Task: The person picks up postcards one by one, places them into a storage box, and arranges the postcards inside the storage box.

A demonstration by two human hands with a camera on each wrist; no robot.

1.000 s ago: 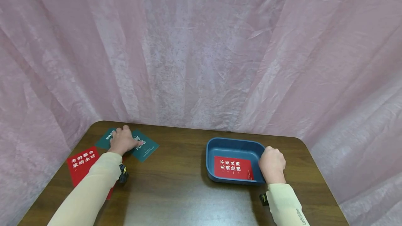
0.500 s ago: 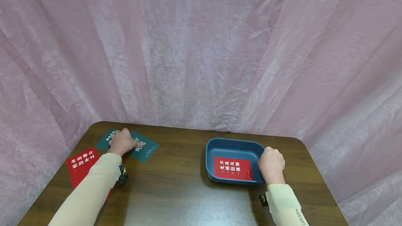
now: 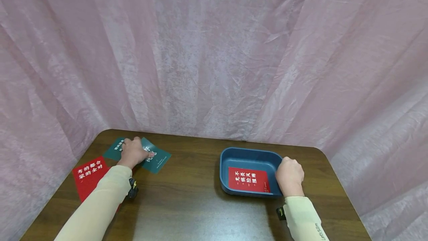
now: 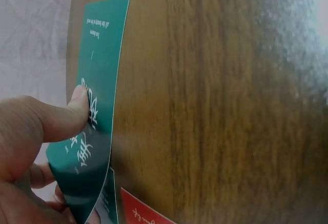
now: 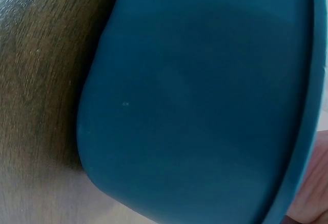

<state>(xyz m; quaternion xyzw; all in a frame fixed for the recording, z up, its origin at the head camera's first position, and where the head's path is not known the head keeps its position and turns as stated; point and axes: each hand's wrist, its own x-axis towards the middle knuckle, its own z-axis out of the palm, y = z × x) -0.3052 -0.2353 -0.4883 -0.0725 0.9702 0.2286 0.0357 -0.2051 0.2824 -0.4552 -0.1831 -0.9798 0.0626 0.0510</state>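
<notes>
In the head view my left hand [image 3: 132, 153] is at the back left of the wooden table, over a green card [image 3: 159, 160] with white lettering. The left wrist view shows the thumb [image 4: 69, 116] lying on the card's printed face, while the other fingers are bent behind its far edge; the hand pinches it. On the right, my right hand [image 3: 289, 174] grips the right rim of a blue rectangular tub [image 3: 249, 155]. Its wall [image 5: 195, 101] fills most of the right wrist view, the hand just showing at the edge. Inside the tub lies a red card [image 3: 248, 179].
Left of the left hand lies a second green card [image 3: 113, 150], partly covered by that hand. A red card [image 3: 89, 179] is nearer the front, partly under the left sleeve [image 3: 100, 203]. Behind the table hangs a pink curtain [image 3: 207, 55].
My left hand's fingers have drawn in slightly, and more of the second green card's lettering shows beside them. The right hand and the tub stay as they were.
</notes>
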